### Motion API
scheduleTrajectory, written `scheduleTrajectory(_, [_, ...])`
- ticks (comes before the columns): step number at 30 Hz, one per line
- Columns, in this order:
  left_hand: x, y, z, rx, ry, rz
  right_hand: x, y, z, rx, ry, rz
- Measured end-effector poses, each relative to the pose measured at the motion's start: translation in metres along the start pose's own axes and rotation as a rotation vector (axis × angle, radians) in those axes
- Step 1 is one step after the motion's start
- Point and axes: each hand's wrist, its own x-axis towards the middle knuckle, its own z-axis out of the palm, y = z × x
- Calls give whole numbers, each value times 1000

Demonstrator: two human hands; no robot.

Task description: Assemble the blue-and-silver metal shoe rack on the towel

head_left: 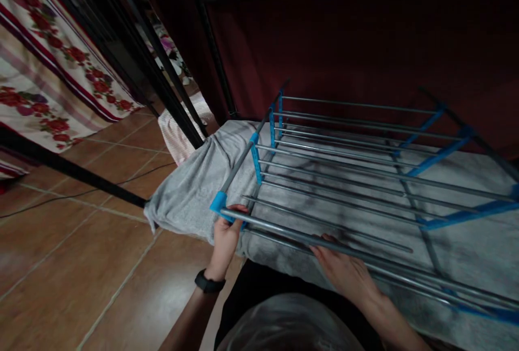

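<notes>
A rack of grey metal tubes (365,172) joined by blue plastic connectors lies on its side in front of me. My left hand (227,234), a black band on its wrist, is closed around the near left corner, at the blue connector (219,200) and tube end. Farther right, my right hand (340,264) holds the front tube (279,227) from below, its fingers partly hidden behind it. One thinner tube (377,240) has a free right end showing behind the front tube.
Under the rack spreads a grey blanket (182,199), hanging over the left edge. Dark metal posts (158,80) and a bar (81,170) stand to the left. Beyond them are a floral curtain (52,64), tiled floor (121,264) and a cable. A dark red panel (344,48) closes the back.
</notes>
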Motion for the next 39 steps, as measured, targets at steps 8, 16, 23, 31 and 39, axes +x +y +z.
scheduleTrajectory(8, [2,-9,4,-98,63,-10,4,-5,-12,97,-81,-5])
scheduleTrajectory(16, [-2,5,-2,-98,-22,14,78,-65,-28,407,-162,-76])
scheduleTrajectory(23, [-6,22,-3,-342,-93,156,124,-92,-18,486,-199,28])
scheduleTrajectory(31, [5,39,4,-346,36,188,118,-96,-26,374,-209,-18])
scheduleTrajectory(39, [16,34,32,-340,338,81,128,-101,-31,384,-233,-51])
